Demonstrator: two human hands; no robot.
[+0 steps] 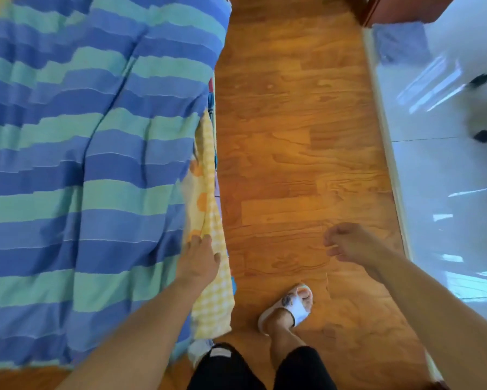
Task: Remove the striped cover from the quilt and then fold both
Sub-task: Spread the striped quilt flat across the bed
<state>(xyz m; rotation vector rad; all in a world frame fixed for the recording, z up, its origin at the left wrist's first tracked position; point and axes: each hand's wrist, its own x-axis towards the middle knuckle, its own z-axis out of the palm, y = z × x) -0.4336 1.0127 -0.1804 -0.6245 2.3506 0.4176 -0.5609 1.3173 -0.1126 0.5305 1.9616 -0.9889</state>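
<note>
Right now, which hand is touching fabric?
The left hand: its fingers rest on the yellow checked fabric beside the striped cover. The right hand hangs over the wooden floor, holding nothing.

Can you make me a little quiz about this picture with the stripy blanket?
1. True or false: the left hand rests on the yellow checked fabric at the edge of the blue-and-green striped quilt cover.
2. What does the right hand hold? A) the striped cover B) a slipper C) nothing
3. Fill in: the white slipper stands on the ____ wooden floor.

Key: 1 true; 2 C, its fingers hang loosely curled over the floor; 3 brown.
</note>
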